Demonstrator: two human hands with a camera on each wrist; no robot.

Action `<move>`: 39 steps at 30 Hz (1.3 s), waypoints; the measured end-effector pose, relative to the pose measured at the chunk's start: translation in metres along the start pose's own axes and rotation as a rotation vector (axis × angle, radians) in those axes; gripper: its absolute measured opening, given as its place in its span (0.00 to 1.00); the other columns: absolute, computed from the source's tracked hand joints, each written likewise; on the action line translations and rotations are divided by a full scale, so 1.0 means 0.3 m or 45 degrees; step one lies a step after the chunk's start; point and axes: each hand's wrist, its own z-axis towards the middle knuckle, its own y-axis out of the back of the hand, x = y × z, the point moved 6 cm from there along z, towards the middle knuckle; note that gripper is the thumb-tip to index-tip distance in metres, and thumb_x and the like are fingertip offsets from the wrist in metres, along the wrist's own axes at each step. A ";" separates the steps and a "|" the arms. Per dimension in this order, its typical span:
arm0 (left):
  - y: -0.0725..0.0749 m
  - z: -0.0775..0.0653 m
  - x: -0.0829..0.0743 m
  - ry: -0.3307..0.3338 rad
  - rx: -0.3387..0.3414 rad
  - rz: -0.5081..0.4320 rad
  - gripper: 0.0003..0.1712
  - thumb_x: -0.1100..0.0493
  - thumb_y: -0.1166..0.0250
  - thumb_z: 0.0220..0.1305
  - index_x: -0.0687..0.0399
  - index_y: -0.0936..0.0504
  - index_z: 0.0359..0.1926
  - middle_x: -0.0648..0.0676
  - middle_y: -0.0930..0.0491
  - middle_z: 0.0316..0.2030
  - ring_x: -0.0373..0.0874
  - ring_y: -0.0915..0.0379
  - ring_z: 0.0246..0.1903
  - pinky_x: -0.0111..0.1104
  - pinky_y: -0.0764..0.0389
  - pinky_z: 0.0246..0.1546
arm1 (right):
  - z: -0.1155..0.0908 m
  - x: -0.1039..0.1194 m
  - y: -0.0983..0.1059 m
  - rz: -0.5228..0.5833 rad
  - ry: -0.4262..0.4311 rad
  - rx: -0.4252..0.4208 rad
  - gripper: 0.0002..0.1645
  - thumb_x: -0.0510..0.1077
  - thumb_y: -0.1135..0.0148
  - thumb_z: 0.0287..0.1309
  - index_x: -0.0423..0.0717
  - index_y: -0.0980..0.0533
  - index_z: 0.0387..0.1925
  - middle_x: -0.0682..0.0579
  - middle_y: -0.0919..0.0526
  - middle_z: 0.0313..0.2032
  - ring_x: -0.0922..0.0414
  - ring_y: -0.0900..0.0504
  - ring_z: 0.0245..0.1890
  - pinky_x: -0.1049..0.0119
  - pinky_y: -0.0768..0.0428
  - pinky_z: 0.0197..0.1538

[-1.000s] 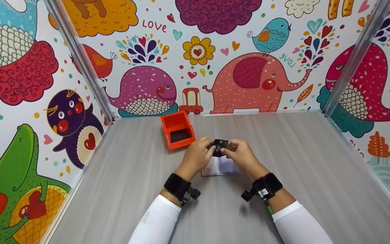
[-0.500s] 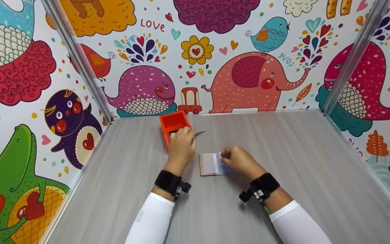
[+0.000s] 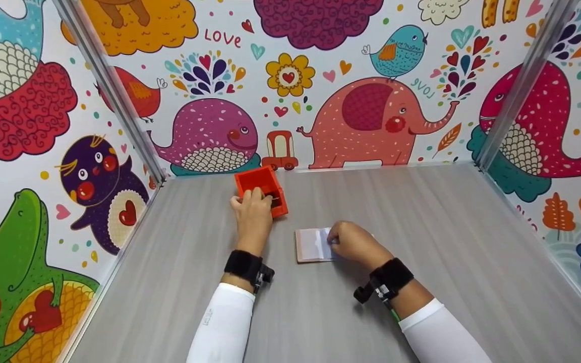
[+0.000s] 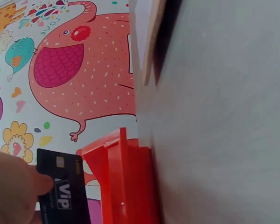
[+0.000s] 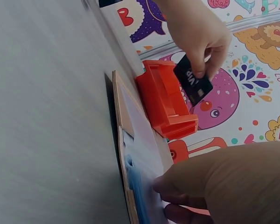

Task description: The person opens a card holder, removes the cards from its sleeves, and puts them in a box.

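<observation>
My left hand (image 3: pixel 253 217) is over the orange-red bin (image 3: pixel 281 204) at the back of the table. It pinches a black card (image 4: pixel 60 198) with "VIP" printed on it, plain in both wrist views. In the right wrist view the card (image 5: pixel 189 84) hangs at the bin's open top. Nearer to me lies an open card holder (image 3: pixel 306 246) with brown covers and clear plastic sleeves. My right hand (image 3: pixel 358 241), fingers curled, pinches a sleeve (image 5: pixel 147 182) at the holder's right side and covers part of it.
The grey wood-grain tabletop (image 3: pixel 300 312) reaches to a patterned back wall (image 3: pixel 321 65). Patterned side panels with metal corner posts (image 3: pixel 111 91) flank it on the left and right. The bin stands close to the back wall, left of the card holder.
My left hand has carried the card from above the card holder, where both hands held it, left to the bin. My right hand has let go of the card and lowered to the sleeves.
</observation>
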 end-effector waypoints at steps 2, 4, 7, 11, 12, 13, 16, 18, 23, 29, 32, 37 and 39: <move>-0.010 -0.001 0.001 -0.006 0.031 0.018 0.12 0.67 0.33 0.75 0.55 0.03 0.47 0.59 0.16 0.42 0.57 0.22 0.46 0.60 0.32 0.56 | 0.000 0.006 0.000 -0.032 0.043 -0.003 0.10 0.28 0.28 0.57 0.36 0.07 0.40 0.42 0.07 0.45 0.45 0.08 0.50 0.45 0.10 0.59; -0.021 -0.001 0.001 -0.013 0.054 0.031 0.12 0.67 0.33 0.75 0.56 0.02 0.46 0.59 0.15 0.42 0.57 0.22 0.46 0.61 0.32 0.57 | 0.000 0.015 0.000 -0.071 0.091 -0.011 0.10 0.28 0.28 0.57 0.37 0.07 0.39 0.43 0.07 0.44 0.45 0.08 0.49 0.46 0.10 0.57; -0.034 0.001 0.000 -0.016 0.088 0.039 0.13 0.67 0.34 0.75 0.57 0.02 0.43 0.60 0.15 0.42 0.57 0.21 0.47 0.61 0.32 0.57 | -0.001 0.025 0.001 -0.107 0.134 -0.016 0.10 0.28 0.28 0.56 0.38 0.07 0.38 0.44 0.08 0.42 0.46 0.08 0.47 0.48 0.10 0.56; -0.057 0.007 0.005 0.009 0.171 0.025 0.14 0.68 0.36 0.75 0.59 0.03 0.41 0.60 0.14 0.43 0.59 0.21 0.48 0.62 0.34 0.59 | -0.001 0.028 -0.001 -0.112 0.142 -0.017 0.10 0.28 0.29 0.56 0.38 0.07 0.38 0.44 0.09 0.42 0.46 0.08 0.46 0.48 0.10 0.55; -0.065 0.008 0.007 0.021 0.201 0.022 0.14 0.67 0.37 0.75 0.59 0.03 0.41 0.60 0.14 0.43 0.59 0.21 0.48 0.62 0.34 0.59 | -0.002 0.029 -0.001 -0.113 0.146 -0.017 0.10 0.28 0.29 0.56 0.38 0.07 0.38 0.44 0.09 0.42 0.46 0.08 0.46 0.48 0.10 0.55; -0.073 0.009 0.009 0.033 0.232 0.019 0.15 0.67 0.37 0.76 0.59 0.03 0.41 0.61 0.14 0.44 0.59 0.21 0.49 0.61 0.35 0.60 | -0.003 0.030 -0.001 -0.110 0.149 -0.015 0.10 0.28 0.29 0.56 0.38 0.07 0.38 0.44 0.09 0.42 0.45 0.08 0.46 0.48 0.10 0.55; -0.092 0.010 0.016 0.063 0.309 0.017 0.16 0.65 0.39 0.77 0.59 0.03 0.43 0.61 0.13 0.45 0.59 0.20 0.50 0.60 0.36 0.60 | -0.003 0.035 0.000 -0.106 0.157 -0.019 0.11 0.28 0.30 0.55 0.38 0.07 0.37 0.44 0.09 0.41 0.45 0.09 0.46 0.47 0.10 0.55; -0.100 0.009 0.019 0.073 0.340 0.010 0.17 0.64 0.40 0.76 0.58 0.03 0.43 0.61 0.13 0.45 0.59 0.20 0.50 0.60 0.36 0.60 | -0.002 0.038 -0.001 -0.091 0.154 -0.017 0.11 0.28 0.30 0.55 0.38 0.07 0.37 0.44 0.09 0.41 0.46 0.09 0.45 0.47 0.10 0.54; -0.115 0.003 0.025 0.082 0.382 0.010 0.16 0.64 0.39 0.76 0.59 0.04 0.43 0.62 0.11 0.46 0.59 0.18 0.50 0.58 0.35 0.59 | 0.004 0.041 -0.010 -0.077 0.146 -0.016 0.10 0.28 0.30 0.55 0.39 0.07 0.36 0.44 0.09 0.41 0.47 0.10 0.44 0.48 0.10 0.53; -0.123 -0.006 0.031 0.110 0.481 0.015 0.14 0.65 0.37 0.76 0.59 0.04 0.44 0.61 0.09 0.45 0.59 0.17 0.50 0.58 0.36 0.61 | 0.009 0.048 -0.020 -0.064 0.148 -0.011 0.10 0.29 0.29 0.56 0.38 0.07 0.38 0.44 0.09 0.41 0.47 0.09 0.45 0.48 0.10 0.54; -0.130 -0.009 0.035 0.137 0.560 0.005 0.11 0.65 0.34 0.75 0.59 0.05 0.46 0.62 0.08 0.45 0.59 0.16 0.51 0.59 0.37 0.63 | 0.008 0.050 -0.024 -0.065 0.128 -0.003 0.11 0.29 0.29 0.56 0.38 0.07 0.39 0.44 0.09 0.42 0.46 0.09 0.46 0.47 0.10 0.56; -0.134 -0.006 0.033 0.163 0.623 -0.018 0.10 0.62 0.32 0.76 0.58 0.06 0.49 0.61 0.09 0.46 0.58 0.17 0.53 0.59 0.37 0.66 | 0.009 0.040 -0.025 -0.062 0.069 0.015 0.12 0.29 0.30 0.56 0.38 0.07 0.40 0.45 0.09 0.43 0.46 0.10 0.49 0.46 0.12 0.60; -0.125 0.000 0.027 0.156 0.609 -0.029 0.11 0.59 0.33 0.79 0.58 0.07 0.49 0.61 0.10 0.47 0.58 0.17 0.54 0.58 0.36 0.65 | 0.011 0.036 -0.026 -0.058 0.060 0.018 0.12 0.30 0.30 0.57 0.38 0.07 0.41 0.44 0.09 0.44 0.46 0.10 0.49 0.46 0.12 0.60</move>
